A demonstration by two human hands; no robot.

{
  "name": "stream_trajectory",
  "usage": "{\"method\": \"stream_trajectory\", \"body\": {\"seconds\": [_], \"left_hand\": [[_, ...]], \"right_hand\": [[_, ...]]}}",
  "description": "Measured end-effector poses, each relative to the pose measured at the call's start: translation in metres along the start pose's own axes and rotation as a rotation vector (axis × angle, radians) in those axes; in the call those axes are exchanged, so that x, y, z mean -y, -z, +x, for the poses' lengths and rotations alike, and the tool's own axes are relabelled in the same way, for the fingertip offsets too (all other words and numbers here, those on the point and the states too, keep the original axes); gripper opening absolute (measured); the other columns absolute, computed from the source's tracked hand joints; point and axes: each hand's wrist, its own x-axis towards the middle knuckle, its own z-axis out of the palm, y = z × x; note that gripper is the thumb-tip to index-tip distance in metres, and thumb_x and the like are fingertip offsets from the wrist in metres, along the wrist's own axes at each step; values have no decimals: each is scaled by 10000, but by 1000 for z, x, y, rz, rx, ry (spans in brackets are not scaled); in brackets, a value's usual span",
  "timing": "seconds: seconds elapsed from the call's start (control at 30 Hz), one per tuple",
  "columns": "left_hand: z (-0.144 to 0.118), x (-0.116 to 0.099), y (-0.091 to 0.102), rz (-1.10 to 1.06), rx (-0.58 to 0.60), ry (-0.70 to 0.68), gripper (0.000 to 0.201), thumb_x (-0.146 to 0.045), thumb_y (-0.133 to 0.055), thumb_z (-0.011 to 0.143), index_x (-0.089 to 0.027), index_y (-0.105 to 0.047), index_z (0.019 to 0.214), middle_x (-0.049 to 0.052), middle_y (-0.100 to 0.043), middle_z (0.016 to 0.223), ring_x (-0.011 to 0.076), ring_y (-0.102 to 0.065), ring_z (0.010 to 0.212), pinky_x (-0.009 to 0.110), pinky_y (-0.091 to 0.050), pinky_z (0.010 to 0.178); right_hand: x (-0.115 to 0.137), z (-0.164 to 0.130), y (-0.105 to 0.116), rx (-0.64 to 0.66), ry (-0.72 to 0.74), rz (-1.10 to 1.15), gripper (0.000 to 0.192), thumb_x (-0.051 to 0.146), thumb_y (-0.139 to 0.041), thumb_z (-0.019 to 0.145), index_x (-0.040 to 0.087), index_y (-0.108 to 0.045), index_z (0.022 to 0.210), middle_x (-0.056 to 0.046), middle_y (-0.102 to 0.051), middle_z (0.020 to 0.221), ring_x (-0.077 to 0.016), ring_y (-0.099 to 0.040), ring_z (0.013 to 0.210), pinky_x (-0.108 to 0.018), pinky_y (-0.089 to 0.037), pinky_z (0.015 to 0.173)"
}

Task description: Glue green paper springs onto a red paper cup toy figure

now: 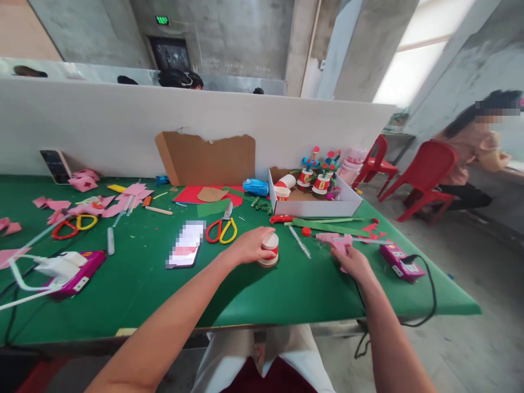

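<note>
My left hand (254, 246) is closed around a small white-and-red paper cup (269, 256), which stands upside down on the green table. My right hand (352, 262) grips a pink glue gun (335, 240) by its handle, with the nozzle pointing left and a glue stick (374, 241) sticking out behind. Just in front of the nozzle lies a small red disc (305, 232). Between the two hands rests a clear, pen-like stick (300, 242). To the left of the cup are scissors (222, 225) with red and yellow handles.
A white box (317, 207) holds paper cups and decorated cup figures. Beside it lie a blue packet (256, 187) and green paper strips (327, 227). Purple power strips (401, 262) with cords sit at both sides. A lit phone (186, 244) and pink scraps (131, 196) are on the left.
</note>
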Motion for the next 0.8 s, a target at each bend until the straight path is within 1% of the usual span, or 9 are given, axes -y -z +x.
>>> {"method": "stream_trajectory", "body": {"seconds": [0.13, 0.2, 0.4, 0.5, 0.57, 0.6, 0.67, 0.73, 0.8], "left_hand": [[-1, 11, -5, -163, 35, -25, 895, -311, -764, 647, -238, -346, 1435, 89, -571, 1358, 277, -576, 1190, 357, -453, 980], [-3, 15, -7, -230, 38, -31, 895, -288, -762, 647, -255, -337, 1434, 70, -588, 1330, 262, -598, 1149, 347, -464, 956], [-8, 25, -14, -300, 6, -31, 899, -305, -799, 615, -246, -371, 1404, 86, -566, 1337, 275, -567, 1175, 385, -437, 993], [-10, 29, -15, -244, 6, -59, 920, -371, -840, 575, -227, -412, 1377, 121, -552, 1333, 307, -532, 1195, 428, -409, 1016], [-13, 30, -13, -183, 25, -80, 946, -398, -851, 566, -228, -407, 1385, 130, -555, 1315, 322, -518, 1190, 447, -401, 1011], [-14, 31, -12, -155, 34, -85, 961, -398, -850, 572, -233, -390, 1400, 131, -553, 1311, 325, -513, 1188, 449, -400, 1006], [-17, 33, -11, -109, 39, -88, 976, -382, -839, 593, -241, -354, 1428, 130, -547, 1307, 327, -504, 1187, 449, -397, 998], [-19, 36, -11, -78, 53, -91, 944, -366, -816, 623, -247, -349, 1435, 122, -567, 1263, 321, -518, 1153, 444, -406, 979], [-20, 39, -11, -67, 70, -104, 878, -366, -788, 659, -254, -368, 1423, 112, -585, 1223, 307, -532, 1117, 436, -415, 960]], "right_hand": [[11, -8, 8, 41, 4, -327, 354, 453, -480, 906, 172, -649, 772, -124, -713, 697, -264, -694, 759, -294, -426, 609], [17, -13, 11, 59, 14, -393, 394, 481, -445, 927, 176, -661, 801, -129, -719, 720, -282, -697, 813, -306, -424, 629], [29, -22, 17, 137, 13, -425, 500, 499, -378, 949, 202, -644, 649, -117, -712, 708, -258, -681, 720, -309, -396, 601], [41, -26, 15, 24, -20, -413, 435, 516, -428, 920, 193, -651, 732, -126, -709, 804, -273, -667, 730, -336, -420, 612], [55, -32, 5, -75, 108, -308, 347, 512, -528, 869, 191, -656, 832, -120, -701, 891, -279, -657, 792, -358, -453, 660], [63, -36, -3, -79, 232, -212, 314, 493, -590, 833, 191, -658, 888, -110, -697, 923, -271, -651, 822, -364, -469, 701], [80, -43, -24, 68, 492, 33, 408, 445, -704, 755, 194, -641, 1071, -101, -687, 1041, -248, -645, 875, -375, -491, 787], [94, -49, -47, 241, 619, 234, 631, 409, -774, 690, 206, -565, 1249, -113, -640, 1211, -248, -641, 947, -381, -505, 825], [103, -51, -65, 319, 671, 313, 734, 370, -823, 630, 206, -538, 1286, -112, -626, 1251, -276, -611, 1055, -411, -485, 898]]}}
